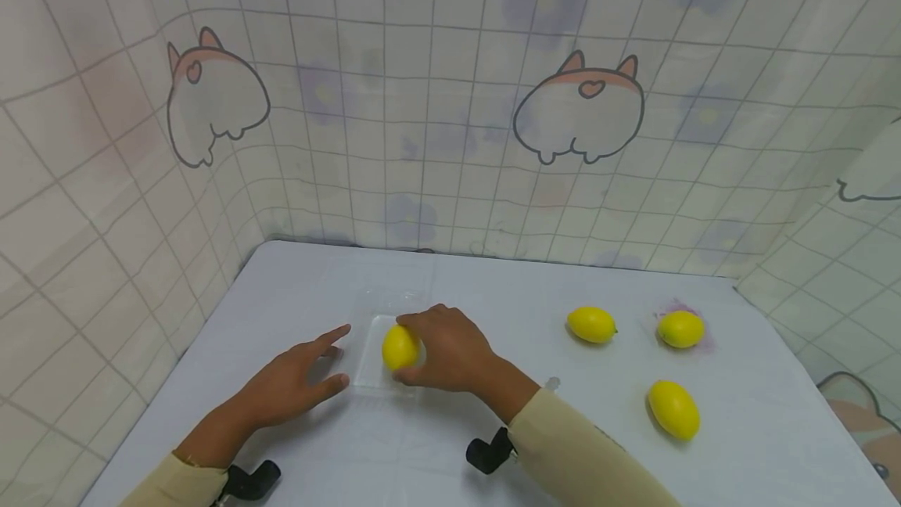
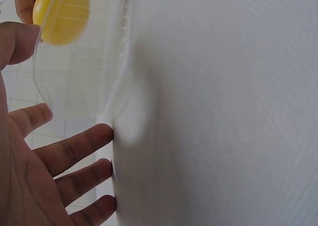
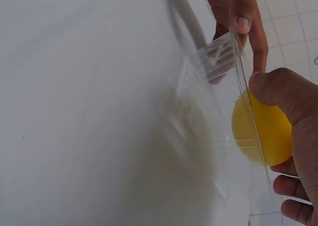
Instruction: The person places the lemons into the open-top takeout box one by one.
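In the head view a clear plastic box (image 1: 369, 370) sits on the left part of the white table. My right hand (image 1: 450, 346) grips a lemon (image 1: 398, 349) between thumb and fingers over the box's right side. The right wrist view shows the lemon (image 3: 276, 131) partly below the rim, seen through the clear wall (image 3: 226, 112). My left hand (image 1: 288, 382) is at the box's left side, fingers spread and thumb pointing toward it. In the left wrist view its thumb (image 2: 22, 42) and index fingertip are right at the rim.
To the right on the table lie three more lemons: one at the back (image 1: 591, 325), one on a purplish stain (image 1: 680, 329) and one nearer the front (image 1: 673, 410). Checked curtains with cartoon animals (image 1: 580, 112) surround the table. Black wrist-camera parts (image 1: 489, 451) hang below the sleeves.
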{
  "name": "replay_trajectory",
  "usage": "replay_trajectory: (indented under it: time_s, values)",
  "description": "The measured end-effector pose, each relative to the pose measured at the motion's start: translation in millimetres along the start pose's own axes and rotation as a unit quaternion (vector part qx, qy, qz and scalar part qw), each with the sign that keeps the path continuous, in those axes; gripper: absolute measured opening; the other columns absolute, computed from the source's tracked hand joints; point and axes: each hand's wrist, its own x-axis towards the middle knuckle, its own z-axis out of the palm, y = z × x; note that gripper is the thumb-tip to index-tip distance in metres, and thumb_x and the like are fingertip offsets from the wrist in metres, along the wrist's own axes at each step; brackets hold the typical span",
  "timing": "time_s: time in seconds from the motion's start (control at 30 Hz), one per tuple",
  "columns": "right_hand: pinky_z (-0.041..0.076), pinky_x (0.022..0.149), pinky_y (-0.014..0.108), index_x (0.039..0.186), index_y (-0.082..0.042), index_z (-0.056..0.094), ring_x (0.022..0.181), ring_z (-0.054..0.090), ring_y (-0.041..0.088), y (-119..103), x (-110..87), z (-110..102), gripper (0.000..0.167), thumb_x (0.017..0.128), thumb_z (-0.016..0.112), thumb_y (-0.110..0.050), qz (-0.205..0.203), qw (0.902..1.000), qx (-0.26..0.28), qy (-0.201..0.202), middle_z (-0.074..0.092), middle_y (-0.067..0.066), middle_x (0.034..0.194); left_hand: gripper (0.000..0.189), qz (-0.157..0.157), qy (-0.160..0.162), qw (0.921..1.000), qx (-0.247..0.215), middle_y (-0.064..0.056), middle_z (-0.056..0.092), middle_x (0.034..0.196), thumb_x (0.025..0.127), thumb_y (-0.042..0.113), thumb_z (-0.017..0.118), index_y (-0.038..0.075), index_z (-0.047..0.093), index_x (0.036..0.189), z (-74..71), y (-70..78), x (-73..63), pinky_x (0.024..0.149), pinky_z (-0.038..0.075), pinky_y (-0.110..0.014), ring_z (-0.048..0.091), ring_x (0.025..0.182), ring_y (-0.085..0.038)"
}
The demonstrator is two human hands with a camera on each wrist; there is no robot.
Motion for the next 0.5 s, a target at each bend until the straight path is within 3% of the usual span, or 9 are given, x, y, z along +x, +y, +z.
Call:
replay_trajectory:
  time_s: [0.5]
  values:
    - [0.048,0.097,0.035,0.143,-0.024,0.061,0.112,0.056,0.016,-9,13.5,10,0.071,0.083,0.077,-0.059,-0.018,0.9998,-0.002,0.001,0.066,-0.009,0.13,0.079,0.01,0.002,0.9999,-0.009,-0.006,0.063,0.138,0.095,0.059,0.065,0.03,0.032,0.162,-1.8,1.5,-2.2,0.108,0.036,-0.068,0.049,0.136,-0.039]
